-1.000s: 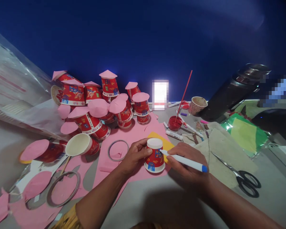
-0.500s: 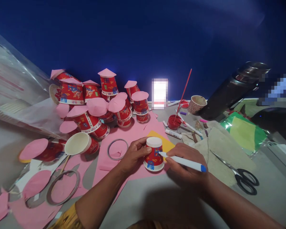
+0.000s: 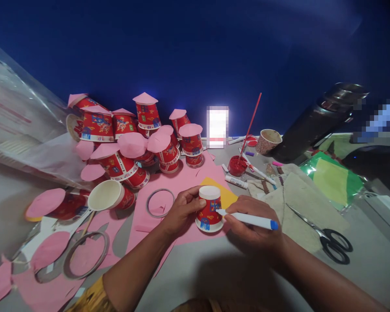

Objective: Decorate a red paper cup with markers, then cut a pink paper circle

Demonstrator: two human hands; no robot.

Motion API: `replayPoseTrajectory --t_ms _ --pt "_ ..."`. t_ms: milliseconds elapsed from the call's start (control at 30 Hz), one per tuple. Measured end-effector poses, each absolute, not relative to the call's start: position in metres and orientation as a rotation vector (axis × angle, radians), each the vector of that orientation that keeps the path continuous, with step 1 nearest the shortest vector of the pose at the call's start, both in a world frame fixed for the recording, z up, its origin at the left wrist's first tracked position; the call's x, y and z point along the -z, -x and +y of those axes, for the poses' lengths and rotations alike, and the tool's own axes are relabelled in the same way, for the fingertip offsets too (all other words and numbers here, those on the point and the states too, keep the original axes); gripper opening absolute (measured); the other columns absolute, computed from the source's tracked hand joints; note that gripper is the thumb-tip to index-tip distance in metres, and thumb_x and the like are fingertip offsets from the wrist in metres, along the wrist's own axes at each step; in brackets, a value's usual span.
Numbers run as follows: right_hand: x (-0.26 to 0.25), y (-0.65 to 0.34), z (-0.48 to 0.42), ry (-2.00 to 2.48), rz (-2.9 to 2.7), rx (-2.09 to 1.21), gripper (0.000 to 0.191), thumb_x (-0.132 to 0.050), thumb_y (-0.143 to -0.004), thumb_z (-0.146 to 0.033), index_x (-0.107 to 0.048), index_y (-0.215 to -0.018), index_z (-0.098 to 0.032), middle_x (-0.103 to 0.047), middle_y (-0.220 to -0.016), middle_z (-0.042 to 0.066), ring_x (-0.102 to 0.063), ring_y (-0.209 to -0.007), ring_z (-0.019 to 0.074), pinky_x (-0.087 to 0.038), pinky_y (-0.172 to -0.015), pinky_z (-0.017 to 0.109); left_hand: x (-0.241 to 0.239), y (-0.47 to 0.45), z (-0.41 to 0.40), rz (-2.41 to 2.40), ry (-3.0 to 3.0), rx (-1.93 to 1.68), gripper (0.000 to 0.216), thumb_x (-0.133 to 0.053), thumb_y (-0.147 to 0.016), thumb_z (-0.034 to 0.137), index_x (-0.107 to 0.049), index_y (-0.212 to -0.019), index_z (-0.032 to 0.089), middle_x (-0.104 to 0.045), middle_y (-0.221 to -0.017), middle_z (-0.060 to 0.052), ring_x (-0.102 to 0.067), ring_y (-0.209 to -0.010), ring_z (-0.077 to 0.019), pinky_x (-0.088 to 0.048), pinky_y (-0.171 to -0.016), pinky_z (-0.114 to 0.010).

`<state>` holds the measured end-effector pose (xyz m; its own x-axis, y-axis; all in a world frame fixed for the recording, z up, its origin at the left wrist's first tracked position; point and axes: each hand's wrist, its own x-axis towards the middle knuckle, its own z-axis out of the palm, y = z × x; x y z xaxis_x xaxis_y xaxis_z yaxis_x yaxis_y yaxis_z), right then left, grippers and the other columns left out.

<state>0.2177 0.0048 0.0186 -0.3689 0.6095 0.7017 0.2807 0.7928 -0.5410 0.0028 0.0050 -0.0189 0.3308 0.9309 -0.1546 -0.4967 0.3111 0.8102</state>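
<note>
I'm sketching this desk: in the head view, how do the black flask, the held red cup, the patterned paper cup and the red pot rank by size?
1. Black flask
2. Red cup in the left hand
3. Patterned paper cup
4. Red pot
Cups' true order unsure: the red one is nearer the camera.

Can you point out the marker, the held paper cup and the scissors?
Marker [image 3: 251, 219]: head view, on its white barrel.
Held paper cup [image 3: 209, 212]: head view, on its red side.
Scissors [image 3: 322, 233]: head view, where blades meet handles.

Left hand [image 3: 184, 210] on upturned cup [image 3: 209, 216]; marker [image 3: 251, 219] in right hand [image 3: 260, 236]
</note>
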Motion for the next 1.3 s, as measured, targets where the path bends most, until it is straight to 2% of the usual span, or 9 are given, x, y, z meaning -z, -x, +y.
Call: replayPoseTrajectory --t_ms 133,300,433,633,733,900,1067,1167,1300 --pt "-0.016 -0.222 0.002 0.771 -1.89 -0.414 0.011 -0.067 -0.095 -0.016 -0.071 -0.089 -0.022 -0.078 -0.073 0.001 -0.072 -0.06 0.0162 -0.056 -0.059 0.027 0.018 -0.002 0.006 0.727 -0.715 -1.067 0.051 -0.095 -0.073 0.035 -0.079 -0.116 0.014 -0.083 -0.105 -0.013 -0.079 -0.098 -0.0295 -0.059 -0.088 -0.037" --pt "0.0 -0.23 0.0 0.97 -1.7 -0.48 0.017 -0.068 -0.098 -0.017 -0.074 -0.11 -0.026 -0.079 -0.08 -0.001 -0.076 -0.072 0.0171 -0.062 -0.069 0.027 0.017 0.0 0.005 0.764 -0.618 -1.104 0.053 -0.097 -0.069 0.033 -0.078 -0.116 0.017 -0.082 -0.107 -0.01 -0.077 -0.092 -0.0226 -0.059 -0.085 -0.032" --pt "0.003 -0.232 0.003 0.993 -1.705 -0.506 0.019 -0.064 -0.101 -0.017 -0.073 -0.115 -0.026 -0.078 -0.079 -0.001 -0.076 -0.069 0.0167 -0.061 -0.063 0.025 0.015 0.0 0.002 0.735 -0.532 -1.136 0.054 -0.097 -0.068 0.03 -0.076 -0.116 0.016 -0.08 -0.109 -0.009 -0.075 -0.094 -0.0209 -0.059 -0.085 -0.03" --pt "0.005 -0.229 0.009 1.017 -1.778 -0.448 0.018 -0.064 -0.099 -0.018 -0.072 -0.114 -0.025 -0.081 -0.099 0.004 -0.08 -0.086 0.0194 -0.064 -0.079 0.028 0.011 -0.005 0.003 0.631 -0.348 -1.252 0.048 -0.092 -0.072 0.023 -0.073 -0.116 0.017 -0.078 -0.11 -0.008 -0.073 -0.106 -0.0221 -0.056 -0.102 -0.034" --pt "0.011 -0.228 0.012 1.024 -1.808 -0.485 0.023 -0.065 -0.097 -0.02 -0.071 -0.119 -0.025 -0.08 -0.1 0.004 -0.079 -0.087 0.0197 -0.064 -0.079 0.029 0.01 -0.008 0.003 0.594 -0.303 -1.269 0.05 -0.088 -0.076 0.021 -0.071 -0.123 0.018 -0.078 -0.113 -0.008 -0.072 -0.112 -0.0241 -0.053 -0.11 -0.037" --pt "0.015 -0.232 0.019 1.112 -1.677 -0.571 0.016 -0.066 -0.099 -0.03 -0.075 -0.11 -0.023 -0.082 -0.101 0.007 -0.079 -0.088 0.0227 -0.065 -0.078 0.031 0.01 -0.014 -0.006 0.622 -0.412 -1.132 0.048 -0.087 -0.076 0.021 -0.072 -0.121 0.019 -0.077 -0.116 -0.008 -0.073 -0.103 -0.0219 -0.058 -0.094 -0.034" --pt "0.007 -0.237 0.025 1.131 -1.348 -1.023 0.023 -0.079 -0.091 -0.04 -0.075 -0.105 -0.023 -0.079 -0.089 0.004 -0.074 -0.072 0.0205 -0.06 -0.062 0.029 0.009 -0.015 -0.015 0.59 -0.61 -0.97 0.067 -0.101 -0.061 0.029 -0.073 -0.121 0.021 -0.075 -0.122 -0.009 -0.071 -0.115 -0.0254 -0.056 -0.098 -0.032" --pt "0.003 -0.239 0.027 1.072 -1.194 -1.323 0.031 -0.087 -0.084 -0.043 -0.074 -0.102 -0.022 -0.077 -0.086 0.003 -0.071 -0.067 0.0185 -0.058 -0.058 0.027 0.011 -0.012 -0.016 0.594 -0.699 -0.936 0.074 -0.101 -0.062 0.037 -0.071 -0.129 0.026 -0.071 -0.132 -0.01 -0.07 -0.119 -0.0289 -0.057 -0.097 -0.035" --pt "-0.001 -0.241 0.029 1.041 -1.233 -1.451 0.029 -0.09 -0.082 -0.04 -0.076 -0.097 -0.02 -0.077 -0.088 0.004 -0.071 -0.071 0.0173 -0.057 -0.061 0.026 0.004 -0.007 -0.019 0.8 -1.085 -0.984 0.086 -0.1 -0.066 0.025 -0.064 -0.143 0.036 -0.056 -0.157 -0.01 -0.056 -0.143 -0.0362 -0.052 -0.112 -0.044"
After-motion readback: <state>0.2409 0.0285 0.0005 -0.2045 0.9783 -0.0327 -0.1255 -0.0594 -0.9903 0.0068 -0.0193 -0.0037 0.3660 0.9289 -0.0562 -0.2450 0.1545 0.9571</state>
